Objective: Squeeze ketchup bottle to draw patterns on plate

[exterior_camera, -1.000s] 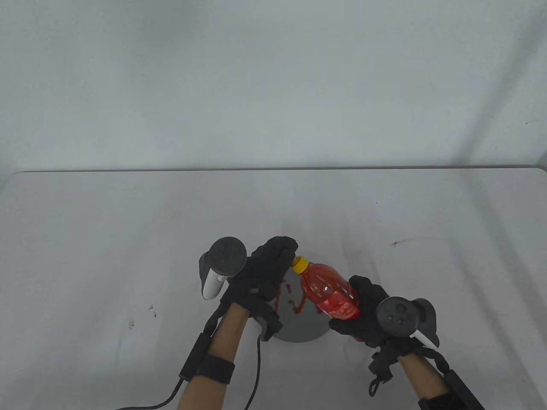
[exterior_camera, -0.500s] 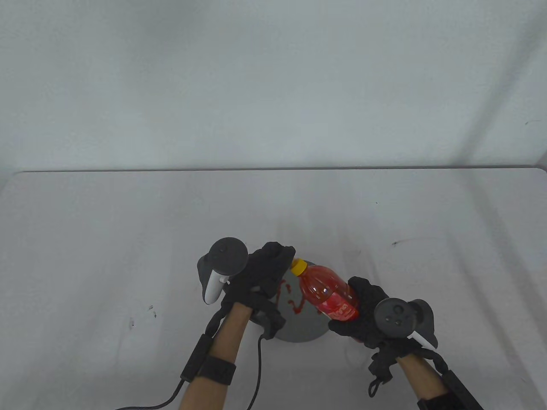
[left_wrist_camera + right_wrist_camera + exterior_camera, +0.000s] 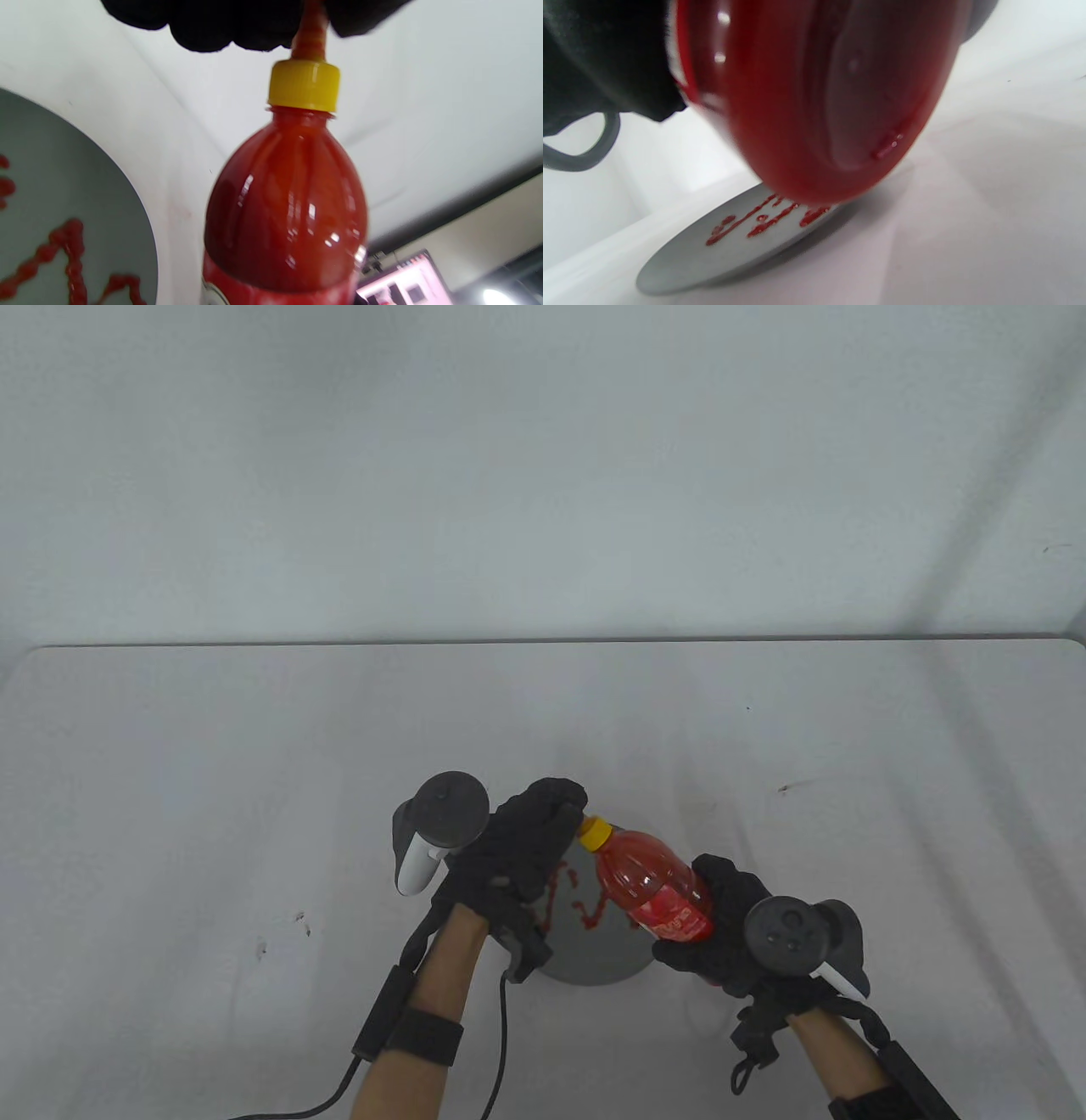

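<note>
Right hand (image 3: pixel 721 929), near right of centre: wrapped around the lower body of the ketchup bottle (image 3: pixel 653 891), gloved fingers clamped on the label end; tracker (image 3: pixel 793 937) strapped on the back of the hand; the right wrist view shows the bottle's base (image 3: pixel 840 97) up close, held clear above the bench (image 3: pixel 212 780).

Bottle tilted, base toward the near right, yellow cap (image 3: pixel 596 832) pointing far left; it lies over the right part of the plate (image 3: pixel 594 963).

Plate: grey, round, resting on the bench between the two wrists; red ketchup squiggles (image 3: pixel 585 909) on its surface (also seen in the left wrist view (image 3: pixel 68 254), left of the bottle).

Left hand (image 3: pixel 526 853), just left of the cap: fingers closed together on the red nozzle tip (image 3: pixel 312 36) above the cap, pinching it; tracker (image 3: pixel 437 827) on its back, to the left.

Beyond the hands: bare white bench, a few small dark marks (image 3: pixel 785 789); pale wall (image 3: pixel 543 475) behind.
</note>
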{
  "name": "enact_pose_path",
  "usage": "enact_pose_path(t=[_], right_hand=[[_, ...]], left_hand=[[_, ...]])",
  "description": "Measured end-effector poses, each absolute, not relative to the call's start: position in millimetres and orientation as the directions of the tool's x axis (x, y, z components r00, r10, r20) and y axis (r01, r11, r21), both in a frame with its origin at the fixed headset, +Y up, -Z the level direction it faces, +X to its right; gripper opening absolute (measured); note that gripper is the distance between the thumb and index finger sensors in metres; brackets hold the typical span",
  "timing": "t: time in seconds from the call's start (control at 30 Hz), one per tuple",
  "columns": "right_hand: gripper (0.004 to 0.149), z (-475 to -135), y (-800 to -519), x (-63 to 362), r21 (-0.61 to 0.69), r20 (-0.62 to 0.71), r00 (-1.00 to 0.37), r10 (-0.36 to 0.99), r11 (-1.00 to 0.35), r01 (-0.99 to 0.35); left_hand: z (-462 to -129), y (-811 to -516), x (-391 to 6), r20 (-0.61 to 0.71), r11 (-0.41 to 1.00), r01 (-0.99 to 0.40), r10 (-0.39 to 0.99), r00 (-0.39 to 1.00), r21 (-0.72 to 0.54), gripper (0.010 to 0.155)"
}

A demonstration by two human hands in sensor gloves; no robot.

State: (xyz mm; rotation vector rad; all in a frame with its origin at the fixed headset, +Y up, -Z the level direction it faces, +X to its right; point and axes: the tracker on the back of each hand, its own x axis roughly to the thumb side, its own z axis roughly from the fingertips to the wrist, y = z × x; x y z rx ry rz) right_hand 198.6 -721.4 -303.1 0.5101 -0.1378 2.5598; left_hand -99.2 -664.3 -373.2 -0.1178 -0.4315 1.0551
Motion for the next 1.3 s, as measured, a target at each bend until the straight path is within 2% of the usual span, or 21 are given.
enact_pose_path(t=[0.13, 0.23, 0.33, 0.6, 0.73, 0.83, 0.93, 1.0, 1.07, 1.13, 1.3], right_hand=[[0.098, -302.6, -721.9, 197.8, 0.003, 0.387, -0.796, 0.466, -0.864, -0.504], [0.098, -302.6, -722.4, 196.1, 0.008, 0.390, -0.798, 0.460, -0.868, -0.496], [0.098, -302.0, -723.0, 194.7, 0.009, 0.394, -0.799, 0.454, -0.871, -0.491], [0.098, -304.3, -723.6, 198.2, 0.049, 0.395, -0.770, 0.502, -0.848, -0.528], [0.097, -303.5, -723.6, 197.8, 0.071, 0.392, -0.762, 0.515, -0.843, -0.534], [0.098, -302.6, -722.2, 195.9, 0.052, 0.387, -0.769, 0.509, -0.845, -0.533], [0.098, -302.4, -722.3, 195.1, 0.044, 0.382, -0.769, 0.513, -0.841, -0.539], [0.098, -301.4, -721.4, 193.8, 0.032, 0.382, -0.774, 0.505, -0.845, -0.535], [0.098, -300.7, -721.1, 192.7, 0.022, 0.386, -0.780, 0.493, -0.850, -0.527], [0.098, -300.4, -721.3, 191.4, 0.024, 0.388, -0.785, 0.483, -0.857, -0.515], [0.097, -299.3, -722.6, 189.2, 0.027, 0.399, -0.797, 0.454, -0.874, -0.485]], left_hand=[[-369.0, -662.1, -101.0, 0.213, 0.562, -0.814, 0.822, 0.528, -0.151, 0.064], [-368.3, -661.8, -100.0, 0.188, 0.622, -0.771, 0.781, 0.596, -0.136, 0.057], [-370.2, -661.9, -98.9, 0.219, 0.619, -0.772, 0.781, 0.585, -0.146, 0.051], [-372.4, -660.3, -93.9, 0.365, 0.603, -0.766, 0.780, 0.508, -0.222, 0.050], [-374.2, -661.7, -95.1, 0.378, 0.536, -0.799, 0.824, 0.423, -0.274, 0.048], [-374.0, -659.8, -98.9, 0.376, 0.559, -0.797, 0.806, 0.456, -0.231, 0.047], [-372.5, -659.0, -100.9, 0.337, 0.557, -0.806, 0.812, 0.477, -0.201, 0.050], [-370.7, -659.0, -102.7, 0.285, 0.591, -0.791, 0.795, 0.536, -0.159, 0.058], [-369.5, -658.8, -102.6, 0.239, 0.644, -0.756, 0.758, 0.607, -0.122, 0.060], [-369.0, -659.2, -101.1, 0.224, 0.694, -0.712, 0.714, 0.663, -0.104, 0.060], [-372.6, -663.8, -100.1, 0.186, 0.652, -0.742, 0.757, 0.627, -0.155, 0.051]])
